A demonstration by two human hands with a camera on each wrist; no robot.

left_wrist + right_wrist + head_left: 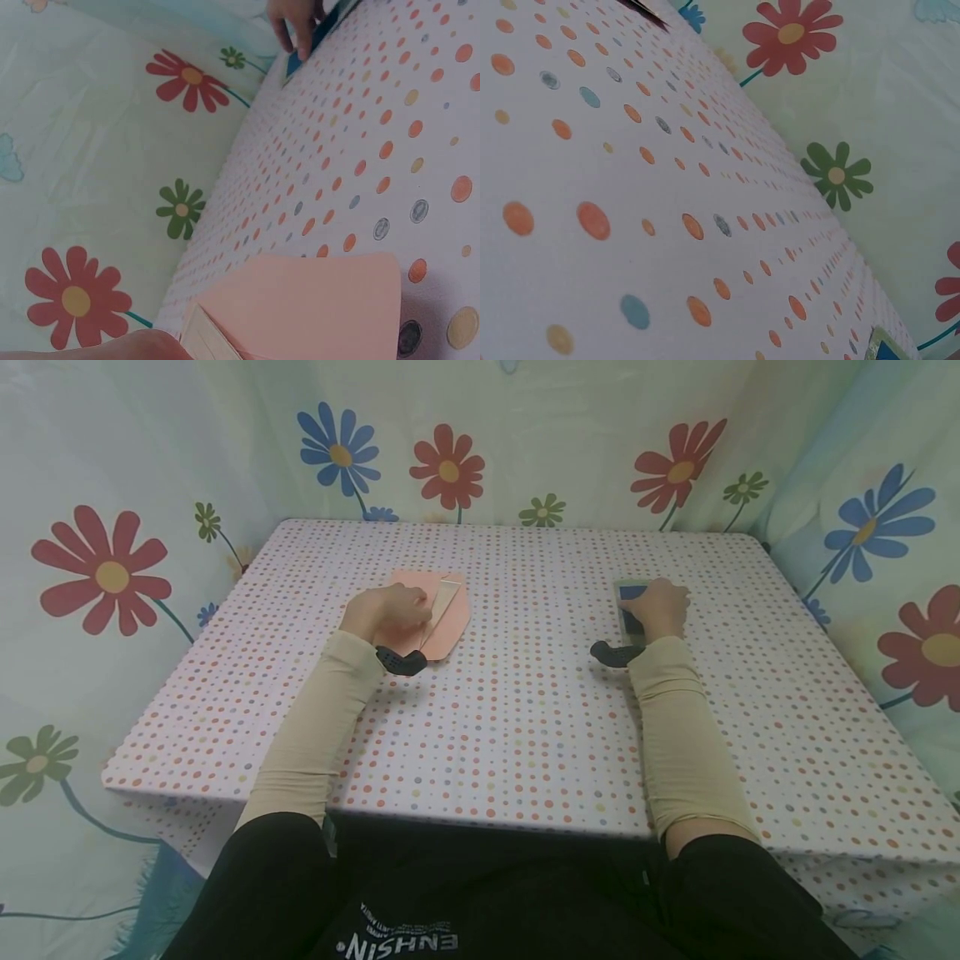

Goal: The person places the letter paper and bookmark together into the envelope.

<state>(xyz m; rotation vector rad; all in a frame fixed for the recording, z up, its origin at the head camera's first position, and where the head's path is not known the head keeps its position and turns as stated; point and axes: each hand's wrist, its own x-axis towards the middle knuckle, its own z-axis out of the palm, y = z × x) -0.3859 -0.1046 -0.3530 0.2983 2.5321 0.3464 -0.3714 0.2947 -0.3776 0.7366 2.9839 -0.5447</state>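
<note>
A pink envelope (pixel 453 631) lies flat on the dotted tablecloth left of the middle, with a cream strip (pixel 444 600) showing across it. My left hand (pixel 393 608) is over its left part with bent fingers; their tips are hidden, so I cannot tell whether they pinch it. The left wrist view shows the envelope (pixel 322 300) close up. On the right lies a blue card with a pale green border (pixel 621 589), partly covered by my right hand (pixel 660 607). In the left wrist view that hand (pixel 295 22) reaches down to the card with fingertips apart.
A dotted cloth covers the table (pixel 525 727), whose front edge runs just before my body. Flowered curtains (pixel 510 443) hang behind it and at both sides. A black wrist mount (pixel 401 662) sticks out from the left wrist and another (pixel 617 654) from the right.
</note>
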